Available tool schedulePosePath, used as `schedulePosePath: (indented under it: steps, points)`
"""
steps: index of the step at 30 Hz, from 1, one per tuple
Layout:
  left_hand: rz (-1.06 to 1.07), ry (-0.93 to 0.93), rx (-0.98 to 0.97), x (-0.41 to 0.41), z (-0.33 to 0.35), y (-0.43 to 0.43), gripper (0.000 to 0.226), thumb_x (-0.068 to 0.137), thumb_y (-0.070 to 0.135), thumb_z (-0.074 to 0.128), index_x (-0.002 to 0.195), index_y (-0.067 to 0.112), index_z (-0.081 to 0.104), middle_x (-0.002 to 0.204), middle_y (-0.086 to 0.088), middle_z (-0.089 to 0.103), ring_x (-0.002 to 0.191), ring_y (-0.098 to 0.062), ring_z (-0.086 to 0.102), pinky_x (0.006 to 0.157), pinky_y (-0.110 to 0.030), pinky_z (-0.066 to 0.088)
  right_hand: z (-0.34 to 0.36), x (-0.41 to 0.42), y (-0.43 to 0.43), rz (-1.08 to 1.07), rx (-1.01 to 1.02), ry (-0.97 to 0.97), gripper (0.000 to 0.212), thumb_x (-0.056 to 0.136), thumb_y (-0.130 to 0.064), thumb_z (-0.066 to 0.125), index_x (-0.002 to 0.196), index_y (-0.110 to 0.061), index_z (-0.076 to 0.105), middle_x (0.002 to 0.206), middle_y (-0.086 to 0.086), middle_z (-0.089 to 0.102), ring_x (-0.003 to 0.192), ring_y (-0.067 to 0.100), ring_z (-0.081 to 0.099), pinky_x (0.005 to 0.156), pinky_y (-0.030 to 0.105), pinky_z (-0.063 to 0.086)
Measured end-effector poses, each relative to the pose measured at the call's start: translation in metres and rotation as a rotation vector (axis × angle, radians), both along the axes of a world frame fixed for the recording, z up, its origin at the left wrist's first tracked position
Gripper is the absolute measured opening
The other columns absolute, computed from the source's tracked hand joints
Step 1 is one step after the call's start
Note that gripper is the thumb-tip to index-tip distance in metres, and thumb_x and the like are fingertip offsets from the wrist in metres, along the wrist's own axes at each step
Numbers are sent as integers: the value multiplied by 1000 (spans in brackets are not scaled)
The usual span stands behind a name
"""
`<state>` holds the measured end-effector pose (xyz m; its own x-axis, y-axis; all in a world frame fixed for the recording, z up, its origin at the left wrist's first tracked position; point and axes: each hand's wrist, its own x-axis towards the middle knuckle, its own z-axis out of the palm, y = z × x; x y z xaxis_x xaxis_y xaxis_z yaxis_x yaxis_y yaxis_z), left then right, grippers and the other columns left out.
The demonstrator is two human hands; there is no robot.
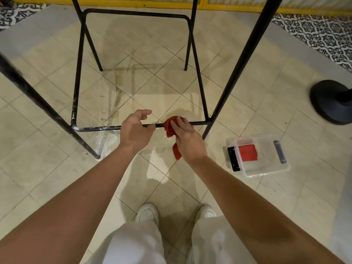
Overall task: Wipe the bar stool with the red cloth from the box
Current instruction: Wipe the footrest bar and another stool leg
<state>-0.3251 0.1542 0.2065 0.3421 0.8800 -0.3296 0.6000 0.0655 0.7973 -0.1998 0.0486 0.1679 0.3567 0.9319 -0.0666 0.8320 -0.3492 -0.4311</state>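
Bare forearms [85, 197], loose off-white trousers [133, 244], white sneakers [147, 213] with rounded toes

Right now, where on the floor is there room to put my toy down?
Bare tiles lie inside the stool legs, beyond the footrest bar, and left of the white shoes. It is crowded at the bar, with the left hand beside the right hand and red cloth, and around the clear box.

Arms extended forward; left hand [136, 128] loosely curled, right hand [187, 139] gripping red cloth [169, 127]
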Motion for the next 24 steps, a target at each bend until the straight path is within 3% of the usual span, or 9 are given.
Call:
schedulePosePath:
  steps: [4, 8, 11, 15, 20, 24]
  points:
    - [10, -34, -48, 0, 1, 1, 34, 87, 13, 61, 120, 24, 60, 106, 7, 55, 78, -9, 52, 65, -19, 42, 5, 27, -3, 114, -109, -74, 49, 95, -4, 47, 141, -21, 42, 151, 0, 34, 141, 21, 29, 110, 42, 36]
    - [15, -35, -56, -2, 1, 3, 33, 88, 14, 62, 119, 24, 61, 106, 7, 55, 72, -6, 52, 73, -24, 43, -1, 32, -10, -141, -47, -113, 47, 95, -3, 49, 140, -19, 44, 147, 5, 40, 137, 24, 37, 105, 39, 37]
    - [-3, -30, -52, 4, 2, 2, 33, 87, 15, 61, 119, 24, 61, 106, 7, 55, 74, -9, 52, 71, -24, 43, -6, 20, -2, -195, -44, -103, 47, 94, -2, 51, 139, -15, 45, 147, 7, 41, 137, 27, 35, 105, 43, 38]
    - [-77, -1, -24, 12, 4, -6, 33, 86, 15, 62, 118, 27, 60, 108, 8, 55, 80, -8, 51, 61, -7, 38, 1, 31, -8, -37, -75, -124, 47, 94, -6, 52, 140, -15, 43, 147, 7, 40, 136, 28, 37, 103, 44, 41]
    - [-63, -19, -50, 13, 4, -7, 32, 86, 16, 63, 117, 28, 61, 106, 9, 55, 78, -4, 51, 63, -15, 40, 3, 45, -22, -131, -176, -225, 55, 95, -6, 50, 146, -13, 31, 153, 9, 27, 140, 27, 30, 103, 42, 43]
    - [-13, -15, -68, 7, 3, -3, 32, 87, 14, 63, 117, 26, 61, 106, 6, 55, 82, -12, 53, 75, -26, 46, 3, 18, -7, -63, -126, -147, 53, 93, -8, 54, 143, -10, 37, 150, 12, 34, 138, 29, 34, 99, 46, 46]
